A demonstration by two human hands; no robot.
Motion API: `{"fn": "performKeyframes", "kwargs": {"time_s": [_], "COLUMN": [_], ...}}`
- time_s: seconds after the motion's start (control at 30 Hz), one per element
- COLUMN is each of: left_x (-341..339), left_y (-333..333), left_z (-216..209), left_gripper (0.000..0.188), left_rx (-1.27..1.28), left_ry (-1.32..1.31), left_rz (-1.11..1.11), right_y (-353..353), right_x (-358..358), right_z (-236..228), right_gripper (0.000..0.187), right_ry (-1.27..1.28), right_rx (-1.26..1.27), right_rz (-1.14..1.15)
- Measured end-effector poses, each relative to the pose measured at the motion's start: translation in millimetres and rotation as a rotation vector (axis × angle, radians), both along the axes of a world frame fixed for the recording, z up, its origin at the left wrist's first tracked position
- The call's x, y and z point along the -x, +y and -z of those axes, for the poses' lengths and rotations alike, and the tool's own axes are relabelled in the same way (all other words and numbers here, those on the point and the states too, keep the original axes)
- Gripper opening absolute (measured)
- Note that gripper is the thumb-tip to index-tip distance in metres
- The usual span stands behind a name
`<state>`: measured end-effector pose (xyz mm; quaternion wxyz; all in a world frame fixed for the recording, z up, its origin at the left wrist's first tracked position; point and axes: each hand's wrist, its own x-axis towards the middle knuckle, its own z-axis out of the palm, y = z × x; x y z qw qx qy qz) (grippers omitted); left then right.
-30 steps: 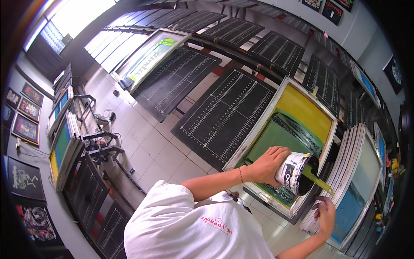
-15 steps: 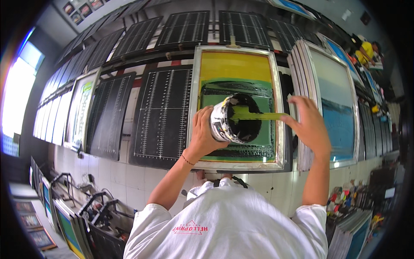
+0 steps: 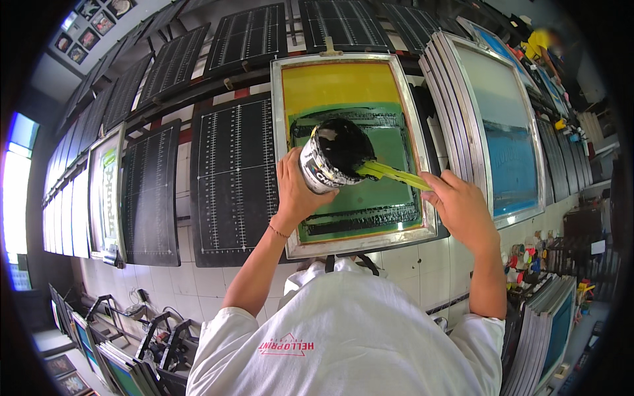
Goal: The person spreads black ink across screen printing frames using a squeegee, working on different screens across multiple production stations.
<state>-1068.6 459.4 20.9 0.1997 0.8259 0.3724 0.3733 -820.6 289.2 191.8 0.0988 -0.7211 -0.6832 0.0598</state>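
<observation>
My left hand is wrapped round the side of a white tub of black ink, tilted with its mouth toward the right. In my right hand is the end of a yellow-green spatula, pinched between thumb and fingers. The spatula's ink-smeared far end lies at the tub's rim. Both are above a screen-printing frame with yellow and green mesh. Smears of black ink run across the green area at its top and bottom, and the tub hides part of the mesh.
Black ruled boards stand left of the frame, with more in a row behind. Several screens with a blue-meshed one lean at the right. A person in yellow is at the far right. Metal equipment stands lower left.
My right hand has closed on the spatula's end and lowered it, so the spatula now slopes down to the right at the tub's rim. The tub is still in my left hand.
</observation>
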Motion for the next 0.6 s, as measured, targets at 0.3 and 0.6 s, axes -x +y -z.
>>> {"fn": "performKeyframes", "kwargs": {"time_s": [0.3,0.6], "left_x": [-5,-1], "left_y": [12,28], "left_z": [12,56], "left_gripper": [0.104,0.109], "left_rx": [0.149,0.396], "left_ry": [-0.056,-0.352], "left_rz": [-0.054,-0.114], "right_y": [-45,-95], "right_x": [-15,-22], "right_z": [21,54], "right_gripper": [0.03,0.028], "right_ry": [0.267,0.206], "right_rx": [-0.019,-0.081], "right_rz": [0.197,0.436]}}
